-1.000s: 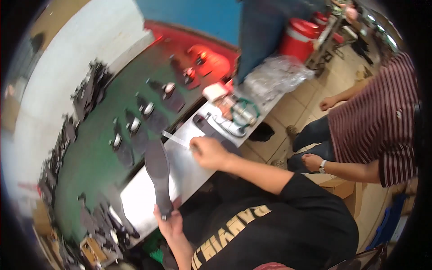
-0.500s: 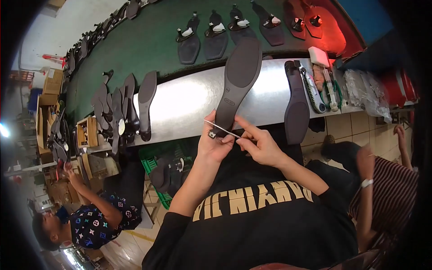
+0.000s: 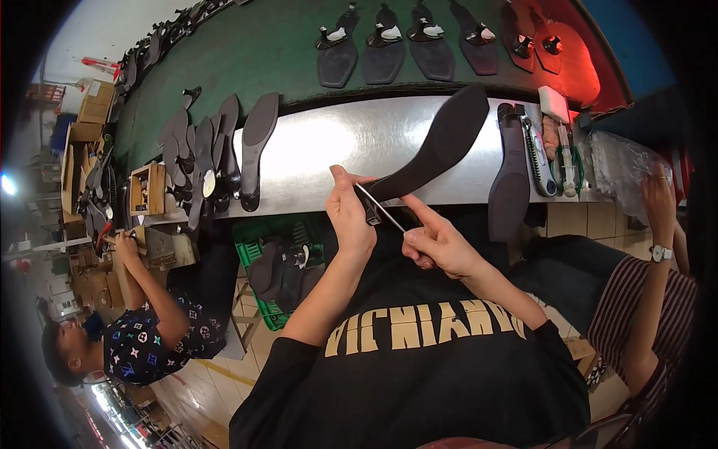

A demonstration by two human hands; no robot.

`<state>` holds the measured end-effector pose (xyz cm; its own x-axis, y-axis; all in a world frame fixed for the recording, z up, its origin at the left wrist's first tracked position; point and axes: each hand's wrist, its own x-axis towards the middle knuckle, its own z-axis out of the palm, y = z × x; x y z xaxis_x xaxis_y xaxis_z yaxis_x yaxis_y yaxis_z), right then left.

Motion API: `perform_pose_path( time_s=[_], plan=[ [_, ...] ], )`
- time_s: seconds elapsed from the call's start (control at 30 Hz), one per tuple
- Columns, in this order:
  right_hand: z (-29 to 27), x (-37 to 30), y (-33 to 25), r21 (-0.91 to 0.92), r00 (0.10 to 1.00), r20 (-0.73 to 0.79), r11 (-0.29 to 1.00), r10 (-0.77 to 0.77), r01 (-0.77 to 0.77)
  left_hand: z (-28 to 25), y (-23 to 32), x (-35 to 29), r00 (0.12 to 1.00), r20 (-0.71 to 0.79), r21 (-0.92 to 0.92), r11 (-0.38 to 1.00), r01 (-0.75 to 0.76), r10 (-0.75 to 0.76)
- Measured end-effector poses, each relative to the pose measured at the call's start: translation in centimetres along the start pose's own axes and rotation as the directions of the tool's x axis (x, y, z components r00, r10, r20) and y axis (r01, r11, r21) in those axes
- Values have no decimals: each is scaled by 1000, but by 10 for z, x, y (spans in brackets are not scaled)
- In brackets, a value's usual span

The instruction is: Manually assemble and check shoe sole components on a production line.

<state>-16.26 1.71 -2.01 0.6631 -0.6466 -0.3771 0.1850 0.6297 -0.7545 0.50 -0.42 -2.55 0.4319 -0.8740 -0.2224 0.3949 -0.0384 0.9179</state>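
Observation:
My left hand (image 3: 351, 217) is closed around the heel end of a dark brown shoe sole (image 3: 449, 135), whose broad front part tilts up and to the right above the metal ledge. Between the fingers and thumb of my right hand (image 3: 441, 248) is a thin metal rod (image 3: 384, 209). The rod slants across the heel end of the sole, its far tip by my left fingers. My right index finger points toward the underside of the sole. My left fingers partly hide the heel end.
Single soles lie at the left (image 3: 259, 142) and right (image 3: 510, 179) of the metal ledge (image 3: 321, 138). A utility knife (image 3: 538, 161), a syringe (image 3: 567, 161) and a plastic bag (image 3: 613, 161) sit rightward. A green crate (image 3: 277, 318) stands below. Co-workers (image 3: 149, 340) (image 3: 643, 307) flank me.
The sole has turned, its front end swinging to the right and its underside facing away more. My left thumb has lifted upright. The right hand with the rod has shifted slightly.

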Motion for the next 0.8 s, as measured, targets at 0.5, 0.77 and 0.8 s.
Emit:
perform_pose_path(
  time_s=[0.5, 0.77, 0.8],
  plan=[
    [11, 8, -3, -862, 760, 103, 324, -641, 390, -12, 20, -1, 990, 7, -139, 980, 144, -144],
    [14, 8, -13, -891, 705, 129, 230, -698, 391, -20, 6, 7, 848, 290, -659, 549, 513, -444],
    [13, 7, -13, -889, 760, 53, 317, -647, 332, -22, 1, 7, 847, 306, -634, 571, 522, -434]
  ],
)
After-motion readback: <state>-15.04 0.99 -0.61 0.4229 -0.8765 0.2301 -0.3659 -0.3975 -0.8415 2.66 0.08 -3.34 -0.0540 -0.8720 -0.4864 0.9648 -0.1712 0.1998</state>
